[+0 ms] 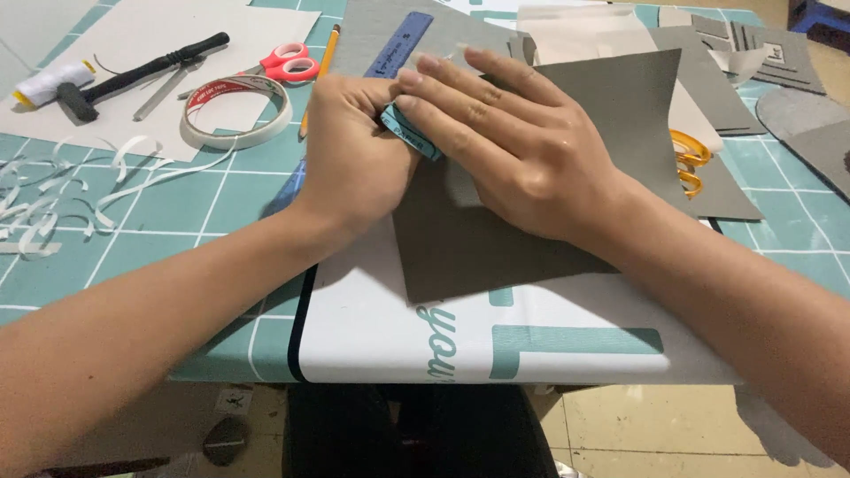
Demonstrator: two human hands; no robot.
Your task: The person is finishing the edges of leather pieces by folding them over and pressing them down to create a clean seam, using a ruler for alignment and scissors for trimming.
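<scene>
Toward the table's [159, 265] far left corner I note a black-handled hammer [142, 71] and white tape roll [237, 111]. My left hand [350, 159] is fisted around a small teal block [409, 133]. My right hand [513, 142] presses flat, fingers spread, on the grey paper sheet [478, 239] near the front edge.

left hand [354, 150] fisted, right hand [518, 146] flat

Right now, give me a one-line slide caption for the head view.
Right hand presses a grey sheet flat while left hand grips a small teal block.
</scene>
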